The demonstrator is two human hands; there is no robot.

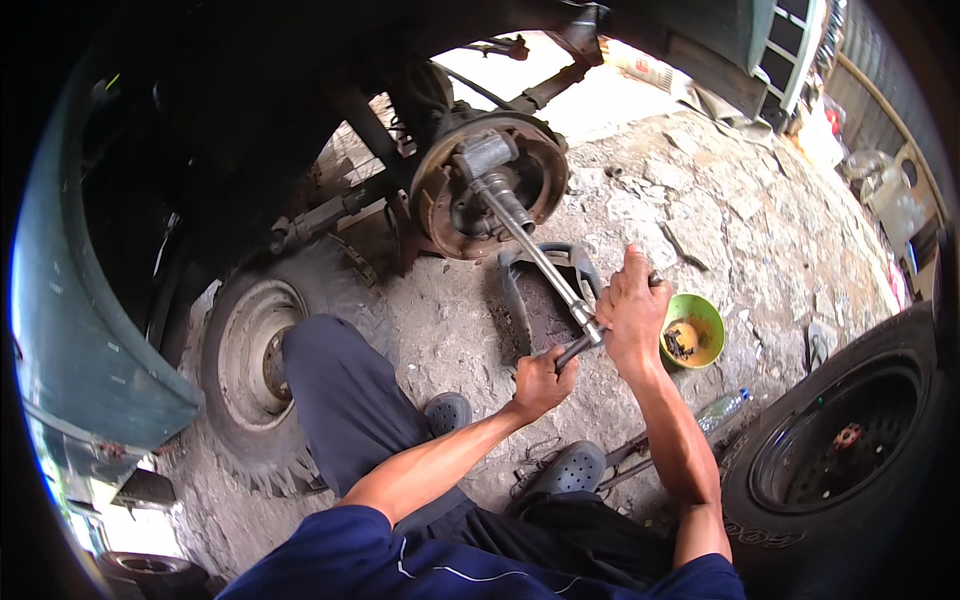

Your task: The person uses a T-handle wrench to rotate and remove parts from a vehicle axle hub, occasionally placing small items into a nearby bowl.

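Note:
My left hand (545,383) and my right hand (633,308) are closed round opposite ends of the cross handle of a long steel T-handle wrench (548,266). Its shaft slants up and away to a blocky grey head (487,155) in front of the wheel hub (512,207). How the head seats on the hub is hard to make out. Around the hub is a rusty round brake backing plate (434,200), exposed under the vehicle. Both forearms reach forward from below, the left one bent across in front of me.
A dark curved frame (514,300) lies beneath the shaft. Right of my right hand sits a green bowl (714,312) with dark bits inside. A large tire (230,400) lies left, another wheel (760,470) right, near a plastic bottle (722,410). Vehicle bodywork (90,350) curves along the left.

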